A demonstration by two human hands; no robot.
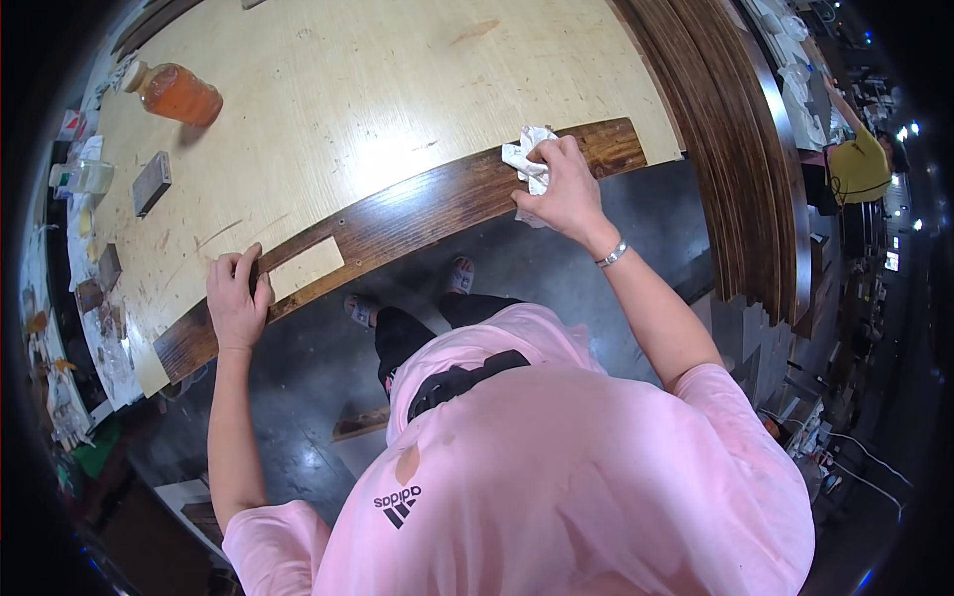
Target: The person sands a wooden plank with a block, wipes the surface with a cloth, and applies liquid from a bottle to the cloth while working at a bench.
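Note:
A long dark-stained wooden board [417, 211] lies along the near edge of the pale tabletop. My left hand [237, 303] is closed on its left part, fingers over the top beside a pale rectangular area [306, 266] that looks like a cutout. Toward the board's right end, my right hand [568, 197] pinches a crumpled white wipe [521, 159], cloth or paper I cannot tell. The wipe rests against the board and partly hangs over its near edge. Fingers hide some of it.
On the pale tabletop [328, 79] stand a jar of orange liquid [181, 94] and a small grey block [152, 184]. Several dark boards [720, 129] are stacked at the right. Bottles and clutter line the left side. Another person [860, 169] is at the far right.

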